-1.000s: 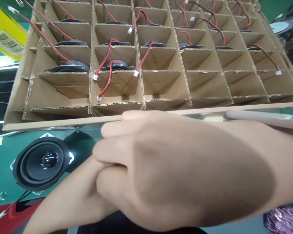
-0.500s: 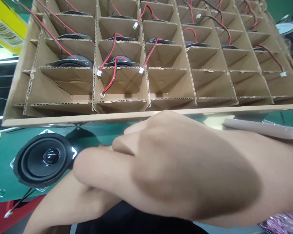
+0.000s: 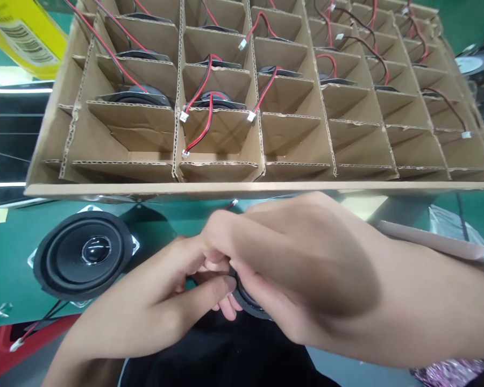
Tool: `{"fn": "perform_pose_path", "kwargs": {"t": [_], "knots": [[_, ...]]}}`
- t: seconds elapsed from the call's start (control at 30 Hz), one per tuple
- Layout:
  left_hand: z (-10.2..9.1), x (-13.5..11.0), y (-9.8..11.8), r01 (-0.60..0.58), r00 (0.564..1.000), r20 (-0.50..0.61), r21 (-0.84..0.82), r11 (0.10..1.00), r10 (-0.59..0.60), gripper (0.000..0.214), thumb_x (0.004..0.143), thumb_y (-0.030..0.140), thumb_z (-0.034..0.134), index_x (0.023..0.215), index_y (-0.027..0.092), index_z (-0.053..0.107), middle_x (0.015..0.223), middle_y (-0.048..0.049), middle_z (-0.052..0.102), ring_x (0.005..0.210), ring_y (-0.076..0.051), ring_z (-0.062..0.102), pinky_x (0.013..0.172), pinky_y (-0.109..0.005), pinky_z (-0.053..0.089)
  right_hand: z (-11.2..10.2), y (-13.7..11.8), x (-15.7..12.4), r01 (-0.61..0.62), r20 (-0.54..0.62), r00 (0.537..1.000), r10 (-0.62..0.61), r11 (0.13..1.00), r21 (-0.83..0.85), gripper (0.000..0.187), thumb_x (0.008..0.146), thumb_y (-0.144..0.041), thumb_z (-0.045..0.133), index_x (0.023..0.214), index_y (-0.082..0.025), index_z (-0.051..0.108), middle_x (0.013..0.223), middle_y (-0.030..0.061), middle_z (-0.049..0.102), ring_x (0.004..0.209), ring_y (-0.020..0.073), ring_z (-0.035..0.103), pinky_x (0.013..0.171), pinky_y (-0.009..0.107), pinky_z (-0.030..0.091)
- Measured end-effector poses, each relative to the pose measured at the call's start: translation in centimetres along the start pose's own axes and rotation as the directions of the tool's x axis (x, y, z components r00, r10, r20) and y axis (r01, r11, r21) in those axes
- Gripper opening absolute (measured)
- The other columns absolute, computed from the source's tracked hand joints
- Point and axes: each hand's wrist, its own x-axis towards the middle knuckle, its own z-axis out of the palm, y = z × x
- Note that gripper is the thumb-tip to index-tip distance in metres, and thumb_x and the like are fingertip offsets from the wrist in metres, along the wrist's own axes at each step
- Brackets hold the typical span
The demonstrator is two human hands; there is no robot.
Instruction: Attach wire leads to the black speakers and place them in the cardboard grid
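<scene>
Head view: both hands meet low in the middle, over a green table (image 3: 8,269). The right hand (image 3: 302,263) lies on top, fingers curled down around a small round black speaker (image 3: 248,301), of which only a dark curved rim shows under the knuckles. The left hand (image 3: 173,301) comes in from below left, thumb and fingertips pinched on the same speaker's edge. So both hands are closed on it, and most of it is hidden. A thin red wire tip (image 3: 232,203) pokes out just above the right knuckles.

Just left of the hands a second speaker (image 3: 84,253) lies flat on the table: matte black cone, glossy dome at the centre, silvery square frame corners. Its red and black leads trail off to the lower left.

Behind, a brown corrugated cardboard tray (image 3: 242,187) with a grid of dividers, edges rough and frayed. Several far cells hold speakers with red-black wires and small white plugs; the near row looks bare. A yellow box (image 3: 28,37) sits top left.

Versus half a second ago: the right hand has lifted and rolled back, so the left fingers and the speaker rim now show where only skin was seen. The tray and the loose speaker sit a bit further right in frame, a camera shift.
</scene>
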Motion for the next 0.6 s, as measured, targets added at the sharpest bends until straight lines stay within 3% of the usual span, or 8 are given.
{"fn": "perform_pose_path", "kwargs": {"t": [0.07, 0.2, 0.33, 0.4, 0.47, 0.53, 0.6], "knots": [[0.4, -0.1, -0.1, 0.012, 0.997, 0.073, -0.059, 0.998, -0.007, 0.021, 0.084, 0.008, 0.052, 0.077, 0.022, 0.067, 0.066, 0.0089, 0.071, 0.062, -0.004, 0.069, 0.058, -0.005, 0.052, -0.3, 0.1, -0.2, 0.001, 0.018, 1.0, -0.001, 1.0, -0.002, 0.014, 0.092, -0.019, 0.039, 0.098, -0.011, 0.049, 0.072, -0.0002, 0.054, 0.067, 0.0028, 0.044, 0.061, 0.016, 0.029], [1.2, -0.4, -0.5, 0.03, 0.997, -0.057, -0.206, 0.978, -0.043, 0.021, 0.083, 0.011, 0.05, 0.076, 0.024, 0.065, 0.062, 0.0116, 0.065, 0.058, -0.002, 0.064, 0.058, -0.004, 0.049, -0.8, 0.3, -0.4, 0.004, 0.079, 0.997, -0.006, 1.0, 0.025, 0.011, 0.084, -0.018, 0.051, 0.094, -0.016, 0.051, 0.074, -0.0073, 0.053, 0.06, 0.0019, 0.034, 0.053, 0.019, 0.022], [1.3, -0.9, -0.3, 0.131, 0.99, -0.039, -0.157, 0.979, -0.138, 0.019, 0.088, 0.022, 0.052, 0.077, 0.025, 0.067, 0.065, 0.0077, 0.066, 0.061, -0.007, 0.067, 0.062, -0.011, 0.054, -1.0, 0.4, -0.8, 0.07, -0.01, 0.997, -0.071, 0.996, -0.057, 0.006, 0.085, -0.012, 0.051, 0.083, -0.016, 0.055, 0.075, -0.0043, 0.052, 0.062, 0.0056, 0.031, 0.055, 0.022, 0.023], [1.9, -1.4, -0.3, 0.175, 0.984, -0.037, -0.022, 0.984, -0.176, 0.024, 0.092, 0.028, 0.052, 0.075, 0.026, 0.068, 0.07, 0.0053, 0.069, 0.067, -0.009, 0.069, 0.065, -0.012, 0.056, -0.9, 0.3, -1.4, 0.064, -0.082, 0.994, -0.073, 0.993, -0.1, 0.014, 0.09, -0.013, 0.046, 0.089, -0.016, 0.06, 0.091, -0.0005, 0.057, 0.073, 0.0072, 0.041, 0.064, 0.022, 0.034], [3.2, -2.0, -0.6, 0.193, 0.977, -0.097, -0.004, 0.981, -0.193, 0.019, 0.094, 0.03, 0.051, 0.094, 0.03, 0.07, 0.073, 0.0059, 0.073, 0.071, -0.011, 0.072, 0.068, -0.014, 0.058, -0.6, 0.3, -2.5, 0.035, -0.166, 0.985, -0.056, 0.992, -0.125, 0.016, 0.094, -0.02, 0.048, 0.106, -0.017, 0.059, 0.116, 0.0027, 0.055, 0.099, 0.0089, 0.051, 0.081, 0.024, 0.045], [4.8, -2.7, -1.1, 0.187, 0.946, -0.25, -0.091, 0.978, -0.205, 0.03, 0.096, 0.028, 0.051, 0.124, 0.039, 0.059, 0.073, 0.01, 0.074, 0.067, -0.01, 0.072, 0.067, -0.013, 0.058, 0.2, 0.3, -3.8, 0.029, -0.223, 0.974, -0.05, 0.995, -0.099, 0.034, 0.092, -0.036, 0.057, 0.12, -0.018, 0.052, 0.135, 0.0047, 0.044, 0.128, 0.0098, 0.044, 0.103, 0.023, 0.047], [6.1, -3.3, -1.5, 0.151, 0.9, -0.4, -0.084, 0.985, -0.172, 0.045, 0.096, 0.026, 0.051, 0.136, 0.048, 0.047, 0.073, 0.0139, 0.074, 0.062, -0.007, 0.07, 0.067, -0.009, 0.056, 1.4, 0.5, -5.0, 0.02, -0.208, 0.978, -0.031, 0.998, -0.052, 0.058, 0.085, -0.047, 0.066, 0.13, -0.019, 0.044, 0.147, 0.0058, 0.03, 0.142, 0.0125, 0.031, 0.116, 0.026, 0.042]]}}
